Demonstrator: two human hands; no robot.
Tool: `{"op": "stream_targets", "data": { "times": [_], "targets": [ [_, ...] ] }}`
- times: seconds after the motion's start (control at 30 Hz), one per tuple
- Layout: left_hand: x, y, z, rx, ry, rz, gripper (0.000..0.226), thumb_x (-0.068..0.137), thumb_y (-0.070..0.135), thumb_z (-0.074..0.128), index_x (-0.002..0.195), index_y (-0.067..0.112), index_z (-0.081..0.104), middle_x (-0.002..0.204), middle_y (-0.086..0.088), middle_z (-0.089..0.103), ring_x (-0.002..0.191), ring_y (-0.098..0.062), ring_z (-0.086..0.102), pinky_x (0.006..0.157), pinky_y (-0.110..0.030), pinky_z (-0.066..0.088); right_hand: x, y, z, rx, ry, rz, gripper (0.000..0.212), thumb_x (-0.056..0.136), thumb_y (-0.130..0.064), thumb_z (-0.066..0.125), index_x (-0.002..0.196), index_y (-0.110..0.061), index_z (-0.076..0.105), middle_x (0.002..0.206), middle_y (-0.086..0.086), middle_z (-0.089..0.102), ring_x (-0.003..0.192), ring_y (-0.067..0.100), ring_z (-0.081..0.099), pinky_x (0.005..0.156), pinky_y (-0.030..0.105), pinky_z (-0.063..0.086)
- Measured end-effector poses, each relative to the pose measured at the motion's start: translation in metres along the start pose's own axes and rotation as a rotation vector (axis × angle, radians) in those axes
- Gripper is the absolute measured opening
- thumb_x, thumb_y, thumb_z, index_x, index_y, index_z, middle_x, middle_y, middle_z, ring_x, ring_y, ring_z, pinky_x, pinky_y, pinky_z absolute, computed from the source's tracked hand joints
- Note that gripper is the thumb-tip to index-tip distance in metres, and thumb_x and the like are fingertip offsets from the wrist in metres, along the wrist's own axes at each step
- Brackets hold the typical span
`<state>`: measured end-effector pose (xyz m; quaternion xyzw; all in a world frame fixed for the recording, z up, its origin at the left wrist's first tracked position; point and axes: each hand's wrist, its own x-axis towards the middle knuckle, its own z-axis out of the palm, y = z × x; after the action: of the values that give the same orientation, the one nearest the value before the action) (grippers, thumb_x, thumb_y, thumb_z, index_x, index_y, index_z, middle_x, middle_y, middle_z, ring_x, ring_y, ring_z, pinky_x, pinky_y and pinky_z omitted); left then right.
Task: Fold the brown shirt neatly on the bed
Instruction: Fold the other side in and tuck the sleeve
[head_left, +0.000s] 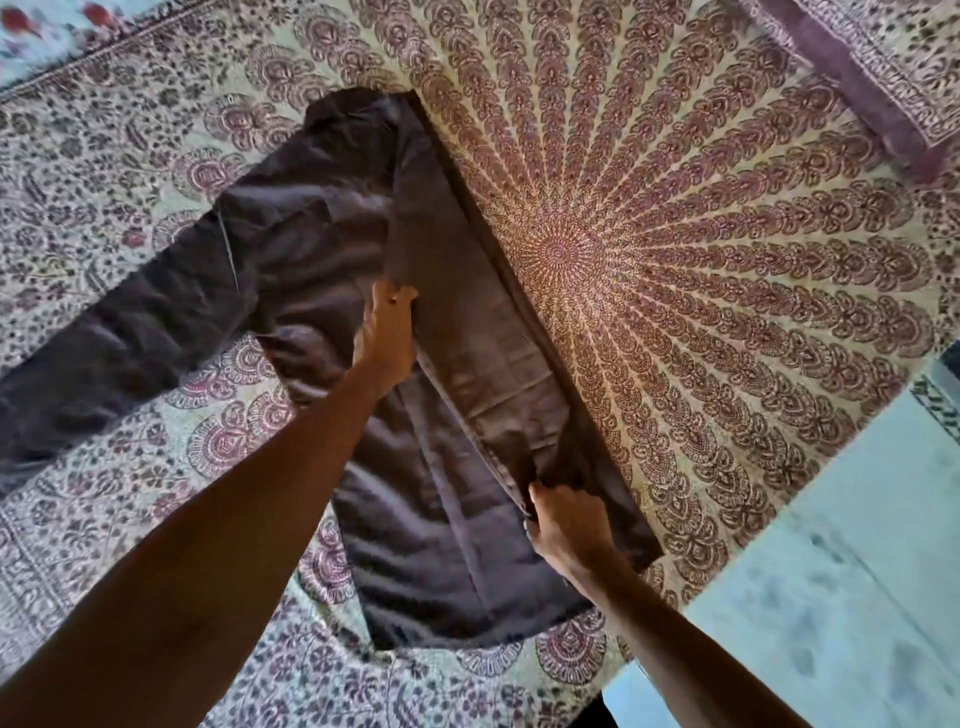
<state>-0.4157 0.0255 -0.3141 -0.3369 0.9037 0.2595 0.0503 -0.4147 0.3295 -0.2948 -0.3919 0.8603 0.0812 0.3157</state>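
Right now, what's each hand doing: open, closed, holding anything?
Left hand: fingers flat on the brown shirt, at the folded flap's edge.
Right hand: closed, pinching the flap's lower edge.

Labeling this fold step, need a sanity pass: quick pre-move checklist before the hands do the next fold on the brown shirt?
1. Right side panel folded over the body of the brown shirt: ok.
2. Left hand on the fold edge near the middle: ok.
3. Right hand pinching the folded panel near the hem: ok.
4. Left sleeve tucked in: not ok, spread out across the bedspread.
5. Fabric smooth: not ok, wrinkles around the chest and sleeve.
6. Collar lying flat: cannot tell.
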Motion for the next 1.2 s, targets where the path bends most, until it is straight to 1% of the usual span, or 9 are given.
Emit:
{"op": "stream_targets", "data": {
  "times": [0.07, 0.13, 0.2, 0.27, 0.37, 0.5, 0.63, 1.03, 1.2],
  "targets": [
    [-0.004, 0.006, -0.003, 0.157, -0.074, -0.084, 0.052, 0.082, 0.006, 0.058, 0.133, 0.016, 0.046, 0.142, -0.013, 0.029, 0.123, -0.039, 0.039, 0.096, -0.054, 0.044, 0.003, 0.003, -0.002, 0.052, -0.004, 0.020, 0.041, 0.090, -0.055, 0.051, 0.107, -0.020, 0.059, 0.100, 0.007, 0.071, 0.093, 0.029, 0.069, 0.074, 0.035, 0.052],
    [-0.009, 0.008, -0.004, 0.354, -0.119, -0.052, 0.057, 0.083, 0.016, 0.061, 0.137, 0.017, 0.043, 0.146, -0.013, 0.029, 0.128, -0.039, 0.035, 0.100, -0.052, 0.038, 0.005, 0.007, -0.001, 0.153, 0.058, 0.043, 0.041, 0.091, -0.057, 0.047, 0.101, -0.019, 0.061, 0.095, 0.006, 0.071, 0.088, 0.029, 0.069, 0.070, 0.034, 0.052],
    [-0.012, 0.009, -0.002, 0.431, -0.092, 0.030, 0.053, 0.087, 0.022, 0.057, 0.137, 0.015, 0.042, 0.144, -0.015, 0.034, 0.128, -0.038, 0.036, 0.102, -0.050, 0.036, 0.008, 0.014, 0.001, 0.222, 0.249, 0.098, 0.028, 0.091, -0.039, 0.058, 0.109, -0.017, 0.058, 0.105, 0.006, 0.066, 0.092, 0.025, 0.066, 0.073, 0.034, 0.053],
    [-0.012, 0.013, 0.004, 0.361, -0.055, 0.106, 0.047, 0.093, 0.026, 0.049, 0.137, 0.015, 0.042, 0.142, -0.017, 0.038, 0.129, -0.038, 0.038, 0.103, -0.051, 0.035, 0.009, 0.025, 0.001, 0.250, 0.332, 0.233, 0.045, 0.083, -0.023, 0.069, 0.122, -0.013, 0.049, 0.117, 0.011, 0.058, 0.100, 0.026, 0.061, 0.079, 0.037, 0.055],
    [-0.013, 0.020, 0.017, 0.255, -0.145, 0.177, 0.056, 0.094, 0.038, 0.049, 0.144, 0.017, 0.036, 0.152, -0.015, 0.027, 0.139, -0.039, 0.028, 0.110, -0.052, 0.029, 0.009, 0.039, -0.001, 0.325, 0.244, 0.373, 0.049, 0.083, -0.026, 0.070, 0.125, -0.012, 0.048, 0.120, 0.011, 0.058, 0.106, 0.029, 0.058, 0.084, 0.041, 0.050],
    [-0.018, 0.030, 0.037, 0.271, -0.262, 0.172, 0.069, 0.092, 0.050, 0.048, 0.150, 0.021, 0.026, 0.160, -0.012, 0.013, 0.145, -0.039, 0.012, 0.116, -0.052, 0.018, 0.004, 0.055, 0.001, 0.342, 0.130, 0.446, 0.023, 0.087, -0.031, 0.064, 0.102, -0.015, 0.061, 0.103, 0.009, 0.070, 0.099, 0.027, 0.066, 0.083, 0.036, 0.048],
    [-0.019, 0.035, 0.049, 0.279, -0.280, 0.126, 0.078, 0.087, 0.057, 0.052, 0.151, 0.027, 0.020, 0.161, -0.008, 0.005, 0.147, -0.038, 0.003, 0.116, -0.054, 0.012, -0.001, 0.070, 0.004, 0.341, 0.111, 0.482, 0.026, 0.086, -0.040, 0.065, 0.094, -0.015, 0.065, 0.094, 0.008, 0.072, 0.089, 0.028, 0.069, 0.078, 0.036, 0.053],
    [-0.028, 0.048, 0.059, 0.298, -0.305, 0.202, 0.091, 0.081, 0.060, 0.059, 0.152, 0.024, 0.014, 0.161, -0.003, 0.001, 0.148, -0.032, 0.000, 0.115, -0.060, 0.011, -0.001, 0.082, -0.005, 0.247, -0.017, 0.506, 0.037, 0.084, -0.040, 0.069, 0.109, -0.013, 0.061, 0.109, 0.009, 0.068, 0.099, 0.030, 0.067, 0.083, 0.036, 0.049],
    [-0.019, 0.048, 0.056, 0.259, -0.235, 0.200, 0.088, 0.079, 0.057, 0.063, 0.150, 0.024, 0.023, 0.160, -0.002, 0.009, 0.147, -0.033, 0.007, 0.115, -0.060, 0.016, 0.003, 0.083, -0.015, 0.182, -0.070, 0.489, 0.025, 0.087, -0.022, 0.068, 0.107, -0.010, 0.062, 0.106, 0.008, 0.069, 0.096, 0.028, 0.068, 0.073, 0.032, 0.048]
  ]
}}
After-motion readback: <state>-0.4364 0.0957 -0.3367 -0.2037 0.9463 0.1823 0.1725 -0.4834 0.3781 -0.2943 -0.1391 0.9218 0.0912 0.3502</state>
